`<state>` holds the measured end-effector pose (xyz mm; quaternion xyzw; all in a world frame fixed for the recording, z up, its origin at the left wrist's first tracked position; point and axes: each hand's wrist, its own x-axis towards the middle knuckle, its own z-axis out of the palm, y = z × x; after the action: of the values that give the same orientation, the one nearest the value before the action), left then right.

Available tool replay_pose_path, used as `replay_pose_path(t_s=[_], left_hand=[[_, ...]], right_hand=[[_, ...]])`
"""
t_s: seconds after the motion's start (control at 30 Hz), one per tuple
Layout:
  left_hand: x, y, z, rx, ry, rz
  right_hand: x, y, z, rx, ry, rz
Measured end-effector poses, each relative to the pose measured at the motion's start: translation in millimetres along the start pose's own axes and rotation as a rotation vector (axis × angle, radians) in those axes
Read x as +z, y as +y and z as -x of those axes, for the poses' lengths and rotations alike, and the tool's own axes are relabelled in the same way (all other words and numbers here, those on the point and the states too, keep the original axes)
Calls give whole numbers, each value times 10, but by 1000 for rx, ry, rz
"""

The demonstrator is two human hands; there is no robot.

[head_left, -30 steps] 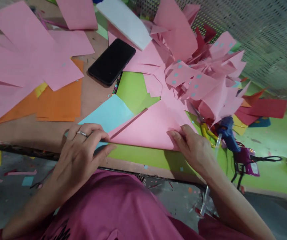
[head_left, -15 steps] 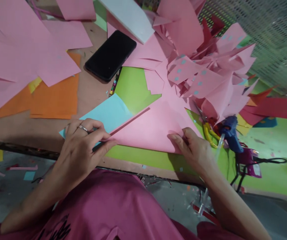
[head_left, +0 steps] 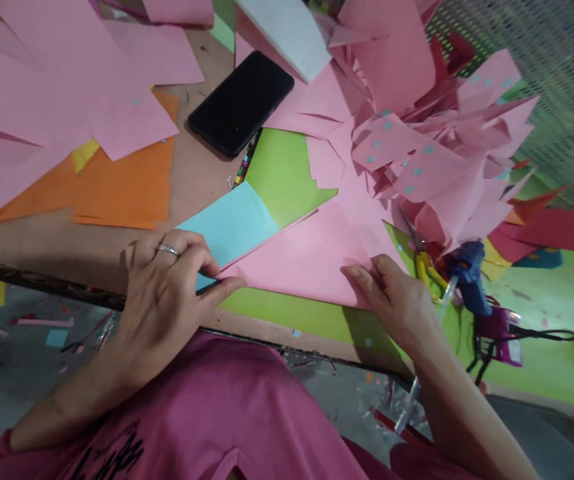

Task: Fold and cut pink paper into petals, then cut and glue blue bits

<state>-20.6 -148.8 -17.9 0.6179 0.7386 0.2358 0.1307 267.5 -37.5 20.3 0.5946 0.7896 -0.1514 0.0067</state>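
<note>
A folded sheet of pink paper [head_left: 301, 260] lies between my hands, its long folded edge facing me. My left hand [head_left: 167, 293], with a ring on one finger, pinches the paper's pointed left corner between thumb and fingers. The right corner is gripped by my right hand [head_left: 399, 300], thumb on top and the other fingers curled beneath. A light blue paper piece [head_left: 231, 223] sits beside my left fingers, partly under the pink sheet. Bright green paper [head_left: 287, 170] shows beneath both.
A black phone [head_left: 241, 100] lies beyond the blue piece. Pink cut-paper shapes [head_left: 431, 153] are heaped at the back right, near yellow-handled scissors [head_left: 429, 277] and a blue glue gun [head_left: 469, 277]. Orange paper [head_left: 127, 187] and large pink sheets [head_left: 67, 87] cover the left. The table edge [head_left: 57, 283] runs before me.
The gap along the pink paper's upper fold has narrowed, and the flap lies flatter. Both hands keep their hold. The whole view has shifted slightly.
</note>
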Motion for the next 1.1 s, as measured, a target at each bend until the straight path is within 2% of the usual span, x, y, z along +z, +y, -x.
replay_pose_path(t_s=[0.4, 0.63, 1.1], left_hand=[[33, 16, -8, -16, 53, -45], [21, 47, -17, -65, 3, -75], [12, 31, -28, -26, -38, -163]], right_hand=[[-5, -22, -39, 3, -24, 24], [-5, -3, -35, 23, -31, 33], [8, 51, -42, 48, -70, 79]])
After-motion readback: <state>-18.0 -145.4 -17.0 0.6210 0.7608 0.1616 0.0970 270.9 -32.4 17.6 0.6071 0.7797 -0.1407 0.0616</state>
